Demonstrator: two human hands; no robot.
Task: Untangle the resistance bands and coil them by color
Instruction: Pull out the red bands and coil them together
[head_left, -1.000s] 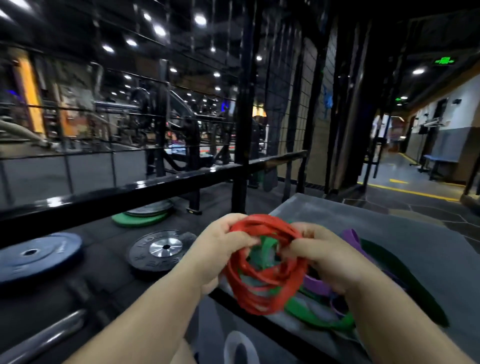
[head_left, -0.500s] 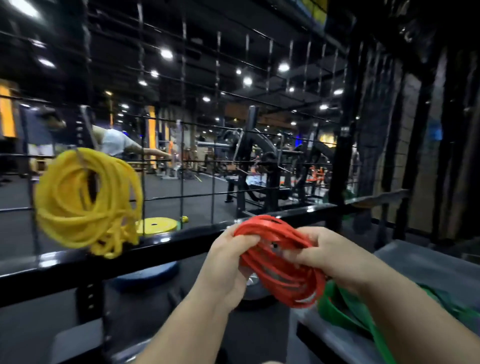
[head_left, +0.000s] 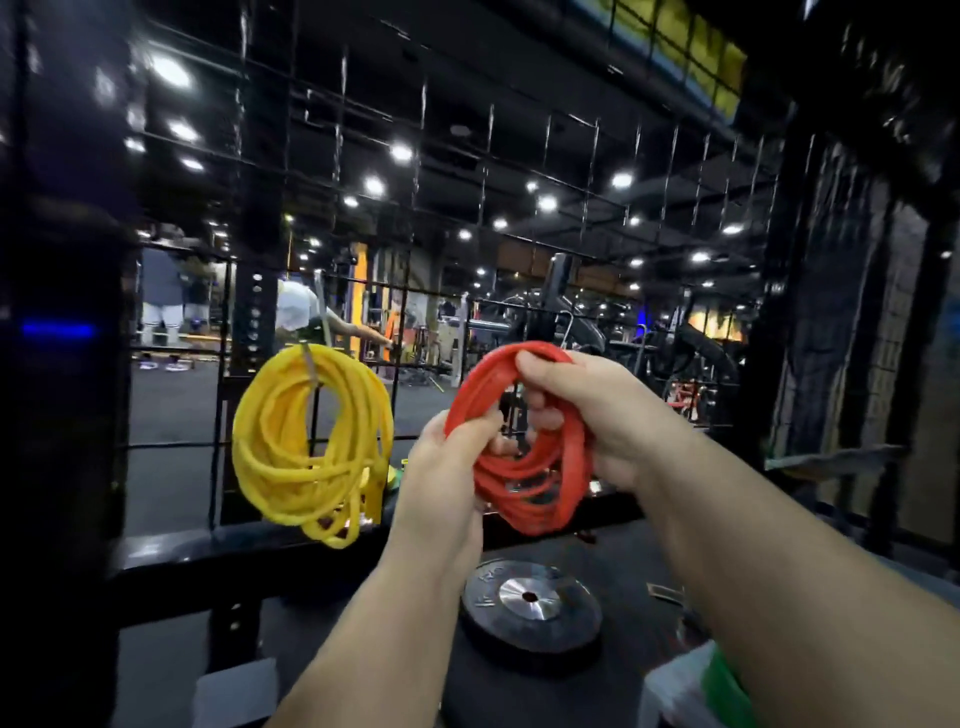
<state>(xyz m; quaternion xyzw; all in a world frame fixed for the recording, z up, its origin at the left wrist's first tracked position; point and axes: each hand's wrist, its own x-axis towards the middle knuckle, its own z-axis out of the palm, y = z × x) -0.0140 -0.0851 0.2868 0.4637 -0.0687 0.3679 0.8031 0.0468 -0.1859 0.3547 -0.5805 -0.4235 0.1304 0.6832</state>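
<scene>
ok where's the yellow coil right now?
Head view, left of centre: the yellow coil hangs in front of the wire fence above the black rail, just left of the red coil.

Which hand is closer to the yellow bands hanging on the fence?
Left. The left hand grips the red coil's lower left edge, just right of the yellow bands. The right hand holds the coil's top and right side, farther away.

Weight plate (head_left: 530, 605) on dark floor (head_left: 641, 642)
</scene>
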